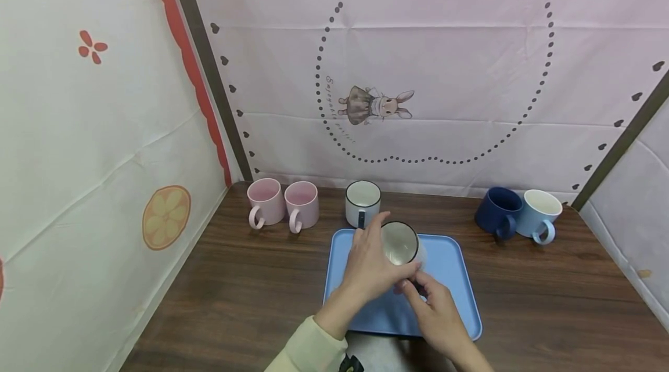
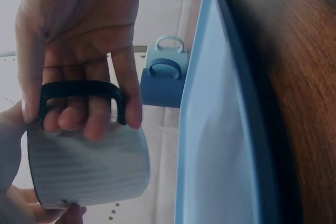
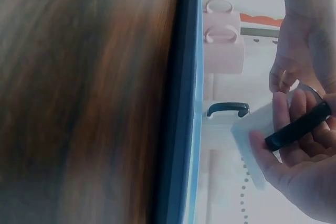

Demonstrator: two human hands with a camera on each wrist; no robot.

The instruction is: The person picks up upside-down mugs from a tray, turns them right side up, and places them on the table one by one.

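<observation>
A white mug (image 1: 399, 243) with a black rim is held over the blue tray (image 1: 449, 279), tilted in the head and right wrist views. My left hand (image 1: 368, 267) grips its side, thumb and fingers curved round the body near the rim. My right hand (image 1: 438, 313) holds the mug by its black handle (image 2: 79, 88), with fingers curled through the loop. In the left wrist view, a gap shows between the mug's base and the tray. Ridges run round the mug's wall. The right wrist view shows the left hand (image 3: 310, 51) at the mug's far side.
Behind the tray stands another white mug (image 1: 362, 201) with a black handle. Two pink mugs (image 1: 268, 201) are at the back left. A dark blue mug (image 1: 495, 214) and a light blue mug (image 1: 535, 215) stand together at the back right. Cloth walls (image 1: 444, 70) surround the wooden table (image 1: 235, 302).
</observation>
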